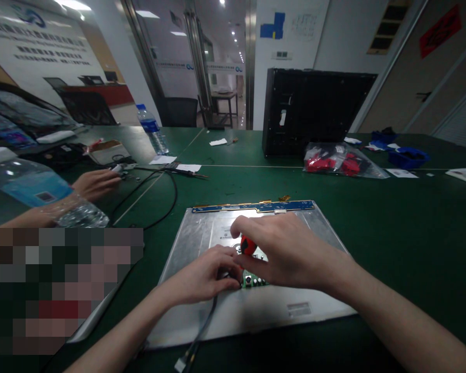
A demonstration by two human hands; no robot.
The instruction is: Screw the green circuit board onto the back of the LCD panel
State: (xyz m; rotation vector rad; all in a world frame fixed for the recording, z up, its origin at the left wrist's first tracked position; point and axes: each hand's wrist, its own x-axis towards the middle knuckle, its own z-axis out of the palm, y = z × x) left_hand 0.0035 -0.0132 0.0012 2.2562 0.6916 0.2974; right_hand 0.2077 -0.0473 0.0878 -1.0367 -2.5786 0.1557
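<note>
Green table (396, 233) under metal panel (207, 233), black casing (314, 111), plastic bag (344, 161), water bottle (152, 130)

Forearms (402, 317) angled inward, right hand (283, 251) arched, left hand (212, 273) curled beside it

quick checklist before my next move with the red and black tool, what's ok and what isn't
1. Right hand on the red-and-black tool: ok, thumb and fingers at the handle.
2. Tool tip seated: cannot tell, the tip is hidden by the hands.
3. Left hand steadying the green circuit board: cannot tell; it is at the board's left side, but its fingertips' contact is hidden.
4. Metal panel lying flat on the table: ok, it looks flat.
5. Cable off the panel: not ok, it crosses the near edge, with its white connector loose.
6. Co-worker's hand away from the panel: ok, it is off to the left.
</note>
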